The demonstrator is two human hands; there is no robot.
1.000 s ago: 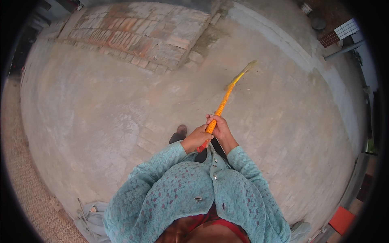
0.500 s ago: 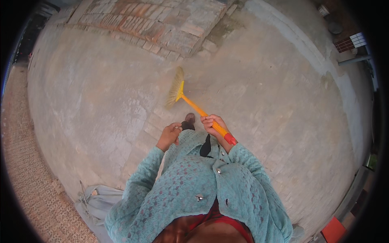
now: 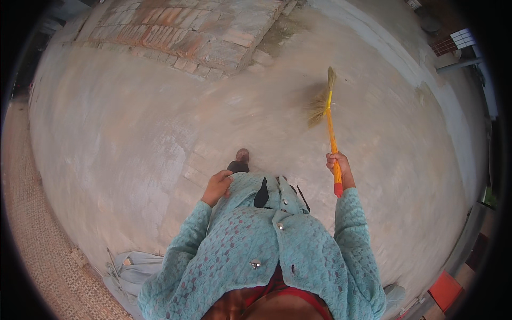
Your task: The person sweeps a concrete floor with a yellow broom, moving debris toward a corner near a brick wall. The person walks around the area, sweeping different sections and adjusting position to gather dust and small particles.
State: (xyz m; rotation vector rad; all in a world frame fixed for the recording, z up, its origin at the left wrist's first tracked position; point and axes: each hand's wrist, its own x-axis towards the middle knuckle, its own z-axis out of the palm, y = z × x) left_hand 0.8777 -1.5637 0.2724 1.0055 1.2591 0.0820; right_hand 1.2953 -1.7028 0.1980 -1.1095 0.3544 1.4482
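Orange-handled broom (image 3: 330, 126) extended forward on your right, its bristles (image 3: 318, 109) over the concrete floor (image 3: 394, 160). Your right hand (image 3: 341, 164) was wrapped around the handle (image 3: 332, 142) near its red end (image 3: 338, 190); your left hand (image 3: 217, 187), half open and loosely curled, appeared empty beside your turquoise cardigan (image 3: 234, 229).

I see the broom (image 3: 332, 130) reaching forward from the right hand (image 3: 344, 166), bricks (image 3: 186, 34) farther ahead, left of those 2.

Broom (image 3: 332, 133): orange handle, red end cap (image 3: 338, 190), yellow head; straw-coloured bristles (image 3: 318, 108) splayed; handle gripped in right hand (image 3: 344, 167), bristle end pointing forward.
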